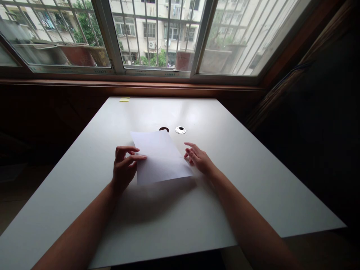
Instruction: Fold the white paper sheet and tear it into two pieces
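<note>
A white sheet of paper [160, 159] is raised a little off the white table, its shadow falling below the near edge. My left hand [125, 163] pinches its left edge, the thumb lying on top and the other fingers bent at the side. At the right edge of the paper is my right hand [198, 157], fingers apart and slightly curved. The fingertips there come close to the paper; I cannot tell if they touch it. The sheet partly hides a dark round hole [164, 129] in the table.
Beyond the paper, a round silvery cover [180, 130] with a dark opening sits on the table [253, 187]. A yellow sticky-note pad [124, 99] lies at the far left edge. Behind the table are a wooden sill [140, 88] and barred windows; a dark curtain hangs at the right.
</note>
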A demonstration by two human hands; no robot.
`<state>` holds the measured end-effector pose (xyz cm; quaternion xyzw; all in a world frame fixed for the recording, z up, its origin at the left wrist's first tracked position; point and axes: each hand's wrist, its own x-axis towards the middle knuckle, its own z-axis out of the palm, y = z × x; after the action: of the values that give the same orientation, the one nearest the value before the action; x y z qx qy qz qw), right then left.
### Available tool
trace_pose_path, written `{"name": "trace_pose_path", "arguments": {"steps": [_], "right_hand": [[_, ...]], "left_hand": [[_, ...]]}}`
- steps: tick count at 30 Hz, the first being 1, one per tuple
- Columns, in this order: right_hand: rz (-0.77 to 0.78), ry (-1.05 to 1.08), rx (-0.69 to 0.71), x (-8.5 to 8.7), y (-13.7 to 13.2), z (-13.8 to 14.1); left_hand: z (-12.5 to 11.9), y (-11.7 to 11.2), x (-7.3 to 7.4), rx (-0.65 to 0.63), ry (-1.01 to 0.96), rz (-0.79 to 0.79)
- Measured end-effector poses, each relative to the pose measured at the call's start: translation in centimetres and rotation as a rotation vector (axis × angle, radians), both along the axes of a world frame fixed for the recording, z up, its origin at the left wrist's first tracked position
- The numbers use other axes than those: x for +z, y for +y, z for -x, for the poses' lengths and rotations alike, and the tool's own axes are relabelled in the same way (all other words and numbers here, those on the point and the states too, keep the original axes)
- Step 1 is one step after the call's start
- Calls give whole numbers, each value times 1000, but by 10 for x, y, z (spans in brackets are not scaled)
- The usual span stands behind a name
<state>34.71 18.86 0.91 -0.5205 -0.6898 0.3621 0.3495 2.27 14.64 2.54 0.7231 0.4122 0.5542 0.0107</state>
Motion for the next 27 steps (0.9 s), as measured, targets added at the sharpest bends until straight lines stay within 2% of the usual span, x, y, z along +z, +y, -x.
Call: {"name": "trace_pose_path", "arguments": {"steps": [3,8,11,16,22,27], "right_hand": [[124,107,14,3,-2,4],[337,422,-5,6,-4,12],[399,498,-34,7,-5,13],[404,447,-32,4,-5,11],[326,445,103,1,-8,16],[199,202,194,1,-13,19]], "left_hand": [[-1,0,0,-44,-71,22],[0,2,1,-116,-98,61],[-2,1,3,-115,-111,68],[-6,-3,11,-102,-191,81],[-4,-10,14,-215,-101,165],[-2,-7,6,-315,-112,255]]}}
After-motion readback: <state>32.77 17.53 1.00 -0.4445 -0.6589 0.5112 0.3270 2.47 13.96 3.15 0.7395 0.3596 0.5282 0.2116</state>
